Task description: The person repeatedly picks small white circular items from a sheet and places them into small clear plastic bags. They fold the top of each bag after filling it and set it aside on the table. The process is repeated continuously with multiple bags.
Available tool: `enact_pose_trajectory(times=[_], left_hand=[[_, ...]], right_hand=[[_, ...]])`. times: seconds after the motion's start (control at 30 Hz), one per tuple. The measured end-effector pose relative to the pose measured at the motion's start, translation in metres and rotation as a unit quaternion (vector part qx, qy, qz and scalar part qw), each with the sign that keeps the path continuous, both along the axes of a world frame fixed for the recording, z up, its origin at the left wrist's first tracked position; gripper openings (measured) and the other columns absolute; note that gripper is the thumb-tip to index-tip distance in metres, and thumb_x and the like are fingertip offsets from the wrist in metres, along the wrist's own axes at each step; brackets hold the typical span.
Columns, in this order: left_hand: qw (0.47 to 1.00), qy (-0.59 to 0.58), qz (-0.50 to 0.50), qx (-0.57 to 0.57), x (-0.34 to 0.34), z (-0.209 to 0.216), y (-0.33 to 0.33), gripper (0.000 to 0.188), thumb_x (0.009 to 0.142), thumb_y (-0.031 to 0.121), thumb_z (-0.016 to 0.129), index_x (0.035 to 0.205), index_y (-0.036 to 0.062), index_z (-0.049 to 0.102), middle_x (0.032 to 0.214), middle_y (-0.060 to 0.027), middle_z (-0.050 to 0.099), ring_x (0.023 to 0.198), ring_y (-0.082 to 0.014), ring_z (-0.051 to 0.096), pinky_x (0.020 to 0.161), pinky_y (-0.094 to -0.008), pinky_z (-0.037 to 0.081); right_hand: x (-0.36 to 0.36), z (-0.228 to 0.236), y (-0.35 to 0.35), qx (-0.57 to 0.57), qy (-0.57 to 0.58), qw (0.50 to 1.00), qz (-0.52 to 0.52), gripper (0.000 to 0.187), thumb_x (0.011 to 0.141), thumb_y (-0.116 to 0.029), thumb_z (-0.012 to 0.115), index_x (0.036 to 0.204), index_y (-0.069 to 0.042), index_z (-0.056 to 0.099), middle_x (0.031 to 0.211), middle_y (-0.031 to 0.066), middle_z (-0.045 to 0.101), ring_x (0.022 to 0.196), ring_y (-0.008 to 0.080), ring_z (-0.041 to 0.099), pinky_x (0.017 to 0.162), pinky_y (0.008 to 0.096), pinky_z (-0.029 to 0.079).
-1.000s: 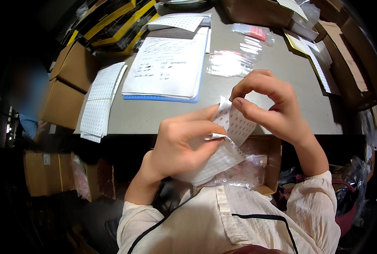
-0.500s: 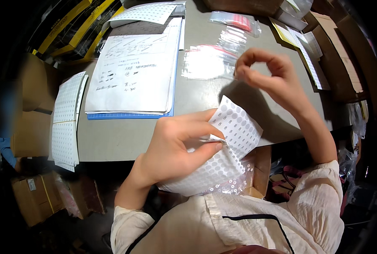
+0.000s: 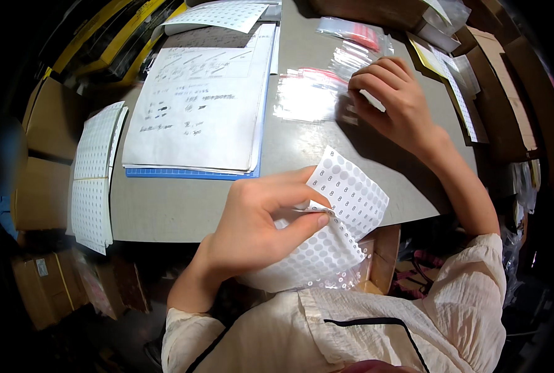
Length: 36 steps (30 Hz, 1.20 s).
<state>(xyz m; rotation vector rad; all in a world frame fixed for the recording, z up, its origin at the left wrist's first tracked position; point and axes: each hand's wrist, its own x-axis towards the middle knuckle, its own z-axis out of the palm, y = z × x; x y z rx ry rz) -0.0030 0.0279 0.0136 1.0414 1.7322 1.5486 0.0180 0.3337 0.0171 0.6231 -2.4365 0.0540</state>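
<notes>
My left hand (image 3: 258,217) pinches a folded sheet of round stickers (image 3: 348,193) between thumb and fingertips. The white sheet carries rows of small printed discs and grey round spots. Its upper part lies over the table's front edge, and the lower part hangs toward my lap. My right hand (image 3: 392,102) is over the table, thumb and index finger pressed together at the right edge of a fanned stack of small clear zip bags (image 3: 308,96) with red strips. Whatever sits between those fingertips is too small to make out.
Left of the bags, written papers (image 3: 196,112) lie on a blue board (image 3: 190,174). Banded sticker sheets (image 3: 93,180) stick out over the table's left edge. More bags (image 3: 351,31) lie farther back. Cardboard boxes (image 3: 500,81) line the right side. Below the sheet, an open carton (image 3: 384,258) holds loose small discs.
My right hand has moved up slightly and turned, its fingers coming to the edge of the bag stack. My left hand keeps its pinch on the sticker sheet.
</notes>
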Motion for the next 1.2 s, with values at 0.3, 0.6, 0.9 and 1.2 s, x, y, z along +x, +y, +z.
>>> enact_pose_trajectory(times=[0.3,0.6,0.9,1.2], left_hand=[[1.0,-0.01,0.019,-0.004,0.002,0.0,0.0,0.017,0.08,-0.005,0.076,0.096,-0.0088,0.077,0.116,-0.0174,0.076,0.099,-0.019,0.071,0.084,-0.0283,0.054],[0.997,-0.045,0.059,0.017,0.005,-0.003,0.002,0.019,0.086,0.003,0.079,0.103,-0.0039,0.077,0.105,-0.0172,0.078,0.097,-0.0185,0.074,0.086,-0.0308,0.057],[0.989,-0.044,0.132,0.046,0.023,0.008,0.002,0.026,0.09,0.002,0.077,0.115,-0.0054,0.075,0.103,-0.0099,0.078,0.092,-0.0106,0.07,0.081,-0.0266,0.056],[0.987,0.043,0.143,0.061,0.031,0.008,-0.002,0.025,0.09,0.0,0.078,0.114,-0.0068,0.074,0.1,-0.0074,0.076,0.089,-0.0094,0.068,0.078,-0.0255,0.054]], right_hand=[[-0.004,-0.007,-0.005,0.071,-0.024,0.997,0.0,0.028,0.075,-0.008,0.079,0.101,-0.007,0.068,0.103,0.0059,0.07,0.103,0.0274,0.065,0.1,0.0401,0.05],[0.058,0.006,0.0,-0.023,-0.112,0.993,-0.023,0.029,0.085,0.0,0.073,0.114,-0.004,0.074,0.124,0.01,0.072,0.113,0.0323,0.066,0.107,0.0447,0.048],[0.109,0.033,-0.088,-0.295,-0.171,0.94,0.017,0.022,0.09,-0.009,0.073,0.11,-0.002,0.066,0.106,0.0139,0.067,0.1,0.0328,0.063,0.091,0.0399,0.048],[0.101,0.032,-0.105,-0.233,-0.109,0.966,0.024,0.022,0.084,-0.007,0.077,0.102,-0.006,0.065,0.099,0.0081,0.064,0.095,0.029,0.061,0.087,0.0395,0.046]])
